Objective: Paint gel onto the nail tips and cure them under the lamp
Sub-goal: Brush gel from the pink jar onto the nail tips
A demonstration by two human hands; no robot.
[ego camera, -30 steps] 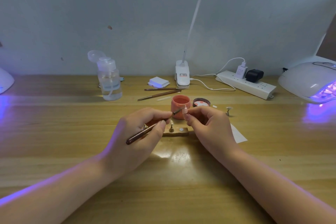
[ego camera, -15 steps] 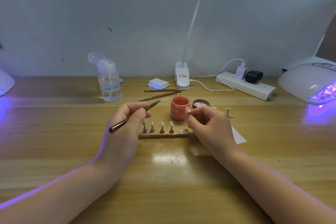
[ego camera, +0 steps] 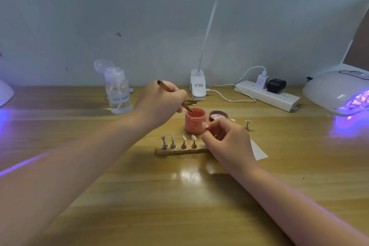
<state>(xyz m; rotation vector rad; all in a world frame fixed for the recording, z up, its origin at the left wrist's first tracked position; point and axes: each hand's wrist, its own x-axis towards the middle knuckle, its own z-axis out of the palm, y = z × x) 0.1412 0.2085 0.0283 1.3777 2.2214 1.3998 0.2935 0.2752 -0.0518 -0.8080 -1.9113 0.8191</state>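
Head view: left hand (ego camera: 159, 104) grips brush (ego camera: 173, 94), tip dipped in open gel jar (ego camera: 195, 120) (loading step); right hand (ego camera: 225, 142) pinches one nail tip (ego camera: 205, 125) beside jar, four others on stand (ego camera: 180, 151); next: carry brush to held tip, stroke lightly.

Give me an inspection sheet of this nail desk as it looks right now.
Surface: wooden table, glossy, violet glow at both ends.
Job's things: open pink gel jar; lid beside it; four nail tips on stands on a wooden bar; one loose stand; lit curing lamp.
Clutter: clear pump bottle; paper sheet.
Hands: left hand holds brush, its tip in the jar; right hand pinches a nail tip.
Cables: power strip, white cord.
Surroundings: pale wall, clip-on desk lamp.
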